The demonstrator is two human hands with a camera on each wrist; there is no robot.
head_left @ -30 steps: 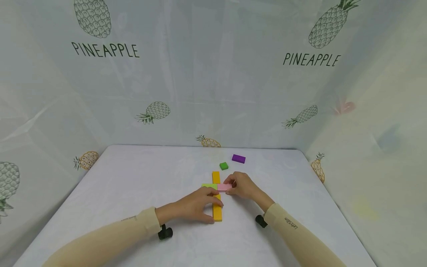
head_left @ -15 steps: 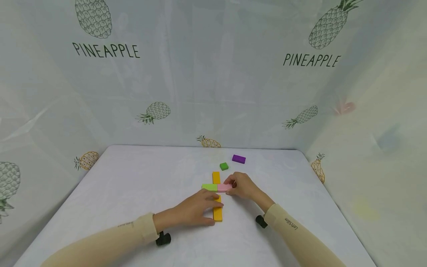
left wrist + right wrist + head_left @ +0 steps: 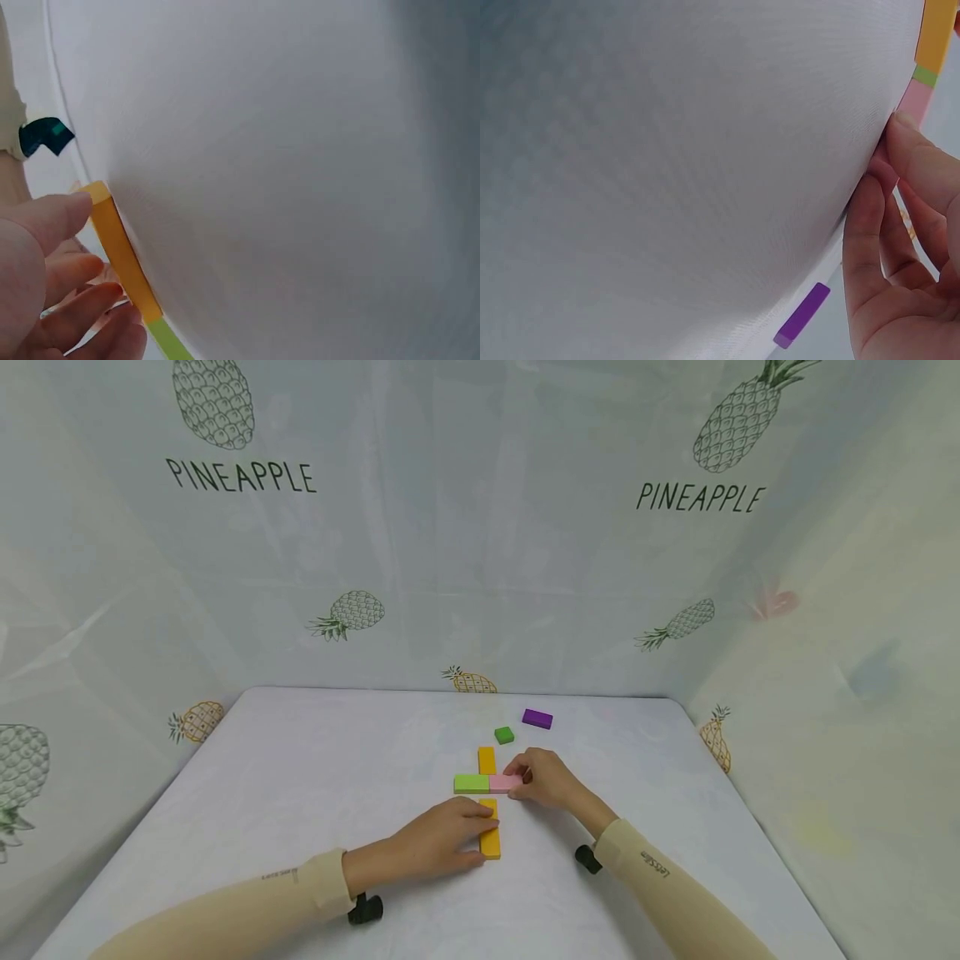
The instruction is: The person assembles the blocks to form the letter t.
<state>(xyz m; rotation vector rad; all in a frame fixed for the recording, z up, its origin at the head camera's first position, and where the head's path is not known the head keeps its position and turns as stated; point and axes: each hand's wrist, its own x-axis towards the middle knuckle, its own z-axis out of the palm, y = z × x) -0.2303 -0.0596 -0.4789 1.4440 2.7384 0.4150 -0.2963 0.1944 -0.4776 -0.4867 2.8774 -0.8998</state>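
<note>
With my right hand point(image 3: 551, 777) I pinch the right end of a pink block point(image 3: 504, 784), which lies flat against a light green block point(image 3: 472, 784). Fingers and thumb of my left hand point(image 3: 442, 839) hold a yellow block point(image 3: 490, 839) on the table, its long side pointing away from me. In the left wrist view the thumb point(image 3: 64, 214) lies at the near end of that yellow block point(image 3: 124, 255), and the curled fingers lie along its side. A second yellow block point(image 3: 487, 760) lies beyond the green and pink pair.
A small green block point(image 3: 504, 735) and a purple block point(image 3: 537, 718) lie farther back on the white table point(image 3: 337, 752). Behind and beside the table hangs a pale cloth point(image 3: 480, 527) printed with pineapples.
My left hand has drawn slightly toward me, uncovering the light green block, and its fingers have closed in on the near yellow block. My right hand stays at the pink block.
</note>
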